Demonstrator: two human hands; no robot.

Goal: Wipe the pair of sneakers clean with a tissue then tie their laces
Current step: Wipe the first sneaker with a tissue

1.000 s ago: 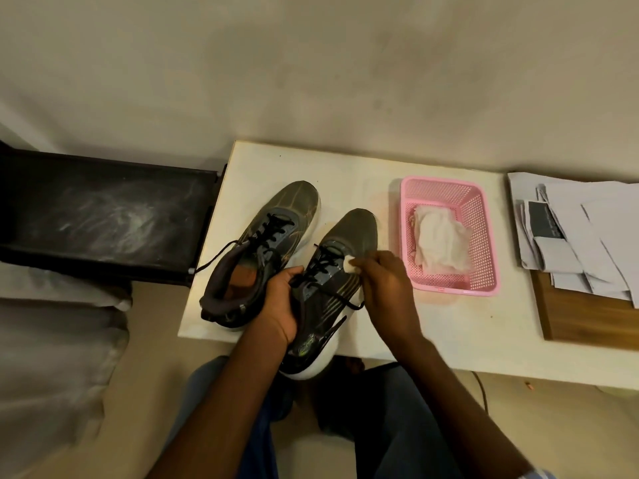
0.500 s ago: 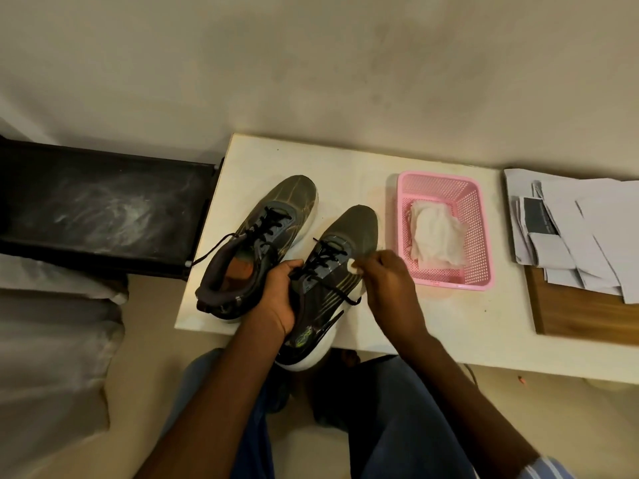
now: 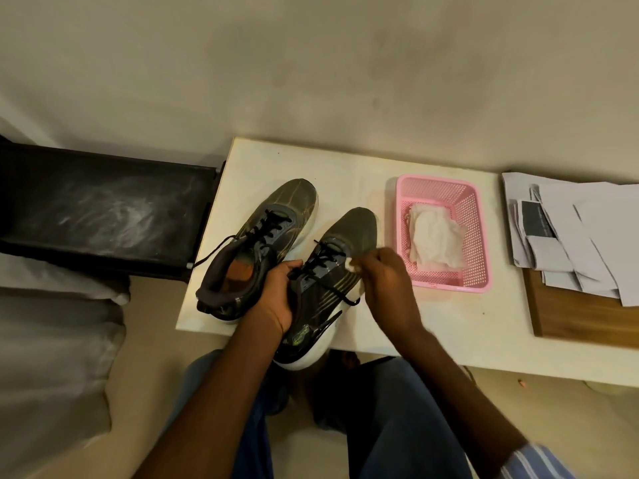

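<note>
Two dark grey sneakers with black laces lie on a white table [image 3: 345, 167]. The left sneaker [image 3: 262, 236] rests flat with its laces loose. The right sneaker [image 3: 332, 281] is tilted, its heel hanging over the table's front edge. My left hand [image 3: 276, 299] grips this sneaker at its collar. My right hand [image 3: 383, 278] pinches a small white tissue [image 3: 352, 265] against the shoe's side beside the laces.
A pink plastic basket [image 3: 477, 271] holding crumpled white tissues [image 3: 434, 242] stands right of the shoes. Loose papers [image 3: 570, 229] lie on a wooden board [image 3: 581, 319] at the far right. A black bench [image 3: 100, 209] adjoins the table's left side. My legs are below the table edge.
My right hand with the tissue has shifted slightly along the right sneaker's side. My left hand keeps its hold on the shoe.
</note>
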